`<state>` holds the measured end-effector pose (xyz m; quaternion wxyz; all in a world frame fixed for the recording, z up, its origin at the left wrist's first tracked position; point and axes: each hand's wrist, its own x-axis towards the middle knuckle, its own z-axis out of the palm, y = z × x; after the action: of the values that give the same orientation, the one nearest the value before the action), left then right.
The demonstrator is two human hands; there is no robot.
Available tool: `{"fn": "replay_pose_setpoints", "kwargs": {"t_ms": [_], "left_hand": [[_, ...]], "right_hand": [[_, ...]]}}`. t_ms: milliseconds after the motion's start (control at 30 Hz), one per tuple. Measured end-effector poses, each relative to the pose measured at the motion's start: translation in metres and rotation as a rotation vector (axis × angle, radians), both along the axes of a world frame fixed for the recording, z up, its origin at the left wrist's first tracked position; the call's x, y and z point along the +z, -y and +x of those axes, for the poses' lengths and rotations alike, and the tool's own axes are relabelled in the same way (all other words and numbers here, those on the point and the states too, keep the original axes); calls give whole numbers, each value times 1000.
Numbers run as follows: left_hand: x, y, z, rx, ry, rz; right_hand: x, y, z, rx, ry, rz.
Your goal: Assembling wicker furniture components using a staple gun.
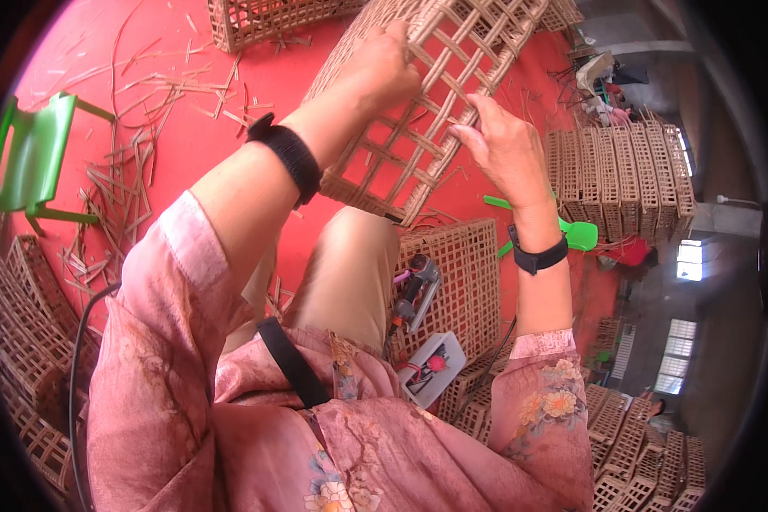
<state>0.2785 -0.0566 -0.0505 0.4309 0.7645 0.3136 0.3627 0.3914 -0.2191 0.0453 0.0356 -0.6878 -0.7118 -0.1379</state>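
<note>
A light-brown woven basket (438, 162) with an open lattice face is tilted in front of me, above my knees. My left hand (382, 66) is closed over its upper left edge, where the closer weave meets the lattice; the fingertips are partly hidden. On the opposite edge, my right hand (508, 149) grips the rim with thumb and forefinger, its other fingers folded behind. Black straps circle both forearms. Below the basket, beside my leg, a staple-gun-like tool (420, 294) rests on another lattice piece (469, 282).
A white plastic bin (435, 375) with a red item inside stands by my hip. Woven baskets are stacked right (619, 175), lower right (627, 444) and left (26, 333). Strip offcuts (115, 196) litter the red floor near a green chair (38, 154). A dark hose (78, 367) runs along my left.
</note>
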Motion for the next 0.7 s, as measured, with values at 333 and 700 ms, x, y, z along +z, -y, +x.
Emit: {"fn": "replay_pose_setpoints", "kwargs": {"t_ms": [333, 700], "left_hand": [[7, -10, 0, -43, -124, -45], [11, -28, -5, -94, -49, -41]], "right_hand": [[13, -19, 9, 28, -165, -129], [16, -30, 4, -42, -256, -129]]}}
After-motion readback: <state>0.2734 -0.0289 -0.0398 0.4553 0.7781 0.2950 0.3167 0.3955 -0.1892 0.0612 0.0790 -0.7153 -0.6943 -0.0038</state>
